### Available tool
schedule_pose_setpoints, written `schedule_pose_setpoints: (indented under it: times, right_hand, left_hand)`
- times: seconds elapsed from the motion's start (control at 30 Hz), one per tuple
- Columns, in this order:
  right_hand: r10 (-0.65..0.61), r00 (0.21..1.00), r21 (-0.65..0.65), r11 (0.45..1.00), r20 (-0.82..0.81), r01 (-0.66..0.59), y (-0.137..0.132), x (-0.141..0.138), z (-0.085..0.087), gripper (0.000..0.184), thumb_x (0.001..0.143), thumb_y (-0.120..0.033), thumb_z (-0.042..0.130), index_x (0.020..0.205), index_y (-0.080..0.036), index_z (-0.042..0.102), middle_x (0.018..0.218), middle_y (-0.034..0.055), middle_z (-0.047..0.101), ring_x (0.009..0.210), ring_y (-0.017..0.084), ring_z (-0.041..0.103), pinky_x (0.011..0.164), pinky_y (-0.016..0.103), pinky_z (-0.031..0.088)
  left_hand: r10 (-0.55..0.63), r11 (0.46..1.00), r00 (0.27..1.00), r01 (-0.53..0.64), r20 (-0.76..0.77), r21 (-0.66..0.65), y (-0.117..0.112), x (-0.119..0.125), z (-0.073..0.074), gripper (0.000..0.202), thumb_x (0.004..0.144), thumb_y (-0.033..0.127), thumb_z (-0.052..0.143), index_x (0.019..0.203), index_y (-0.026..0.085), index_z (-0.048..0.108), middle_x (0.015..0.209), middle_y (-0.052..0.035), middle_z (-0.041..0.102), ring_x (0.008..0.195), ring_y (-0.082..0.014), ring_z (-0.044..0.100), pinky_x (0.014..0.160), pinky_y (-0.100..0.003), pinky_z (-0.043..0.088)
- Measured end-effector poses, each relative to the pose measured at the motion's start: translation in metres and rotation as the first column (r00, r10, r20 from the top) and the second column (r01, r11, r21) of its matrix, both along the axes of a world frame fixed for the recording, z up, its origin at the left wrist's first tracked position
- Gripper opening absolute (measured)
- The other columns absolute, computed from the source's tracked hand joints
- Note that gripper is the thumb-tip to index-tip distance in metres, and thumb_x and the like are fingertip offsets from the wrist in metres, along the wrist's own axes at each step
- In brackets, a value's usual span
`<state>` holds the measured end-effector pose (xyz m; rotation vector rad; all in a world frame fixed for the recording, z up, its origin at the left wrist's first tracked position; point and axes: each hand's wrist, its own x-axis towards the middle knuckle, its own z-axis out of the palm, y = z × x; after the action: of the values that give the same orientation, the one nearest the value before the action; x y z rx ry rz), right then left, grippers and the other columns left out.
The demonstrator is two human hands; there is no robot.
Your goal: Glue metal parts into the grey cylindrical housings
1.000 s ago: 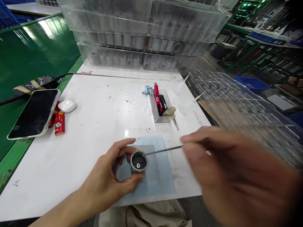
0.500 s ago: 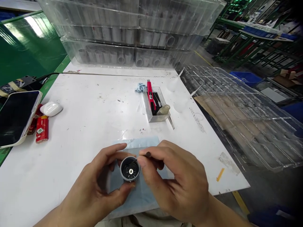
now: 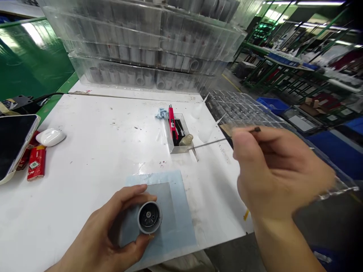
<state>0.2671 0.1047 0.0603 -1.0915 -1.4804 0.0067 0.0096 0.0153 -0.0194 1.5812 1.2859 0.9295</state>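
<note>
My left hand (image 3: 110, 230) grips a small grey round cup-like part (image 3: 149, 217) by its sides, thumb below and fingers above. Its open end faces up, showing a black inside with a metal centre and small holes. Beneath it lie a light blue cloth (image 3: 185, 223) and a greyish sheet (image 3: 167, 196). Off to the right, raised above the table edge, my right hand (image 3: 272, 170) pinches a thin dark rod (image 3: 211, 143) with a small black end; the rod's long part points left, and motion blurs it.
A clear box (image 3: 183, 149) holds a red pen-like tool (image 3: 172, 124) and a small glass bottle (image 3: 186, 140). A phone (image 3: 15, 139), a white case (image 3: 50, 137) and a red lighter (image 3: 36, 162) lie left. Clear trays of tubes (image 3: 119, 75) stand behind; empty clear trays (image 3: 241, 105) lie right.
My right hand has moved up and right, away from the grey part, taking the thin rod out of it. My left hand still holds the part. The view has shifted right.
</note>
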Motion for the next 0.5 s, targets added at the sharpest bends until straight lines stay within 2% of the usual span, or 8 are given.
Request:
schedule_pose_setpoints:
  times: [0.1,0.23,0.3,0.4,0.5]
  right_hand:
    - [-0.03,0.997,0.037,0.999,0.07,0.027,0.028,0.013,-0.002,0.009,0.102,-0.025,0.075,0.093,-0.026,0.076,0.082,-0.0006,0.066,0.069,0.027,0.062,0.06,0.036,0.044]
    - [-0.016,0.989,0.068,0.998,0.148,0.006,0.045,0.015,-0.005,0.011,0.102,-0.025,0.073,0.092,-0.023,0.073,0.08,-0.0005,0.065,0.063,0.025,0.06,0.057,0.035,0.043]
    - [0.018,0.97,0.003,1.0,0.244,-0.02,0.048,0.012,-0.01,0.011,0.101,-0.024,0.071,0.091,-0.022,0.072,0.077,-0.0015,0.065,0.061,0.023,0.06,0.057,0.034,0.042]
    - [0.086,0.891,-0.183,0.983,0.446,-0.003,0.054,0.008,-0.017,0.01,0.097,-0.018,0.071,0.087,-0.021,0.074,0.069,-0.0032,0.065,0.058,0.023,0.063,0.056,0.033,0.041]
    - [0.122,0.862,-0.25,0.968,0.493,0.006,0.059,0.006,-0.016,0.011,0.095,-0.013,0.074,0.087,-0.02,0.076,0.069,-0.0037,0.066,0.058,0.024,0.065,0.055,0.032,0.04]
  left_hand:
    - [-0.004,1.0,0.997,0.005,-0.075,0.01,-0.005,-0.001,-0.004,0.061,0.087,0.027,0.077,0.14,0.042,0.053,0.126,0.0047,0.077,0.114,-0.0169,0.076,0.102,-0.019,0.06]
    - [-0.011,1.0,0.996,0.012,-0.093,0.014,-0.006,0.0,-0.001,0.059,0.089,0.024,0.069,0.141,0.046,0.049,0.125,0.0098,0.077,0.112,-0.0117,0.076,0.1,-0.016,0.059]
    - [-0.027,0.999,0.996,0.028,-0.087,0.015,-0.006,0.001,0.002,0.062,0.089,0.024,0.069,0.142,0.048,0.047,0.125,0.0116,0.076,0.112,-0.0098,0.075,0.099,-0.013,0.059]
    - [-0.042,0.998,0.994,0.046,-0.099,0.031,-0.004,0.001,0.003,0.062,0.089,0.023,0.068,0.142,0.049,0.047,0.126,0.0119,0.076,0.114,-0.0089,0.074,0.101,-0.012,0.056]
    - [-0.055,0.996,0.994,0.061,-0.093,0.061,-0.003,0.001,0.0,0.062,0.089,0.022,0.067,0.143,0.047,0.047,0.125,0.0105,0.077,0.113,-0.0092,0.075,0.101,-0.011,0.056]
